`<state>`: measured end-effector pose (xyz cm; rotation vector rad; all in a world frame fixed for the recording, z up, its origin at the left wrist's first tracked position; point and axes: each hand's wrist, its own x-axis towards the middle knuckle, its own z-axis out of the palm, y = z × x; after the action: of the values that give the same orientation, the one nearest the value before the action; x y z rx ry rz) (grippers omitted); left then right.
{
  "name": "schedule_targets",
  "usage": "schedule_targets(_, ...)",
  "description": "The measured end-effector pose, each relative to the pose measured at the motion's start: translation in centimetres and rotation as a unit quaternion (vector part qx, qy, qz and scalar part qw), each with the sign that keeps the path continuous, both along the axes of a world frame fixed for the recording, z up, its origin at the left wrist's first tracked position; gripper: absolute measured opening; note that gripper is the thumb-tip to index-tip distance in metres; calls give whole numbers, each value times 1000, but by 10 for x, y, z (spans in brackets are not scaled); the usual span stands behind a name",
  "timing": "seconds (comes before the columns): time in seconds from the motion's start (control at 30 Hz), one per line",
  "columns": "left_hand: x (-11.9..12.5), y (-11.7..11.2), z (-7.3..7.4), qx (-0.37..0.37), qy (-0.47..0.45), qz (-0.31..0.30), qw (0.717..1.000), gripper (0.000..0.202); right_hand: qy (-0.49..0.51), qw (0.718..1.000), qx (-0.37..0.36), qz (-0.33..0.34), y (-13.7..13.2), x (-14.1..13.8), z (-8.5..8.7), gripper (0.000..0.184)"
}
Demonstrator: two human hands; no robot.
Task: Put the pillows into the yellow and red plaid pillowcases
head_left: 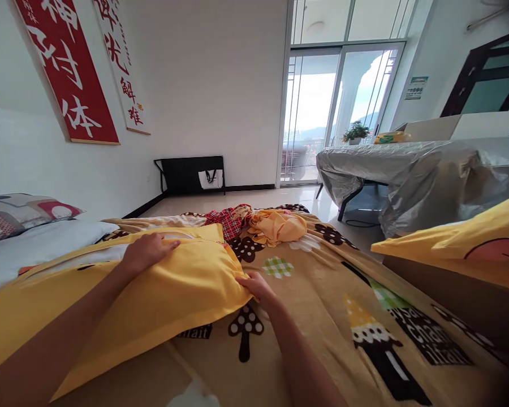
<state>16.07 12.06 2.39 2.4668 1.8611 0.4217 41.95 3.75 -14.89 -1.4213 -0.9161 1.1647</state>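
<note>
A yellow pillowcase point(182, 282) with a white pillow point(82, 260) inside lies across the left of the bed. The white shows through a long opening along its far side. At that opening, my left hand point(148, 251) is closed on the cloth, its thumb pointing right and its other fingers mostly hidden. My right hand point(257, 287) pinches the pillowcase's right edge near the corner. Beneath is a tan blanket point(314, 316) printed with mushrooms.
A red checked cloth point(229, 223) and an orange cloth point(277, 227) lie crumpled at the bed's far end. Another white pillow point(46, 234) and a patterned pillow point(25, 210) are at left. A yellow pillow point(462, 243) rests at right, before a plastic-covered table point(407, 164).
</note>
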Motion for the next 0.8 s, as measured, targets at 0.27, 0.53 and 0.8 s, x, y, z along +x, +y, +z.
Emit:
schedule_targets(0.27,-2,21,-1,85,9,32,996,45,65,995,56,51,-19,16,33,47)
schedule_targets(0.53,13,-47,-35,243,40,-143,959,34,126,980,74,138,-30,30,48,47)
schedule_targets(0.8,64,-159,-174,-452,-464,-239,723,59,120,979,140,90,-52,-6,87,48)
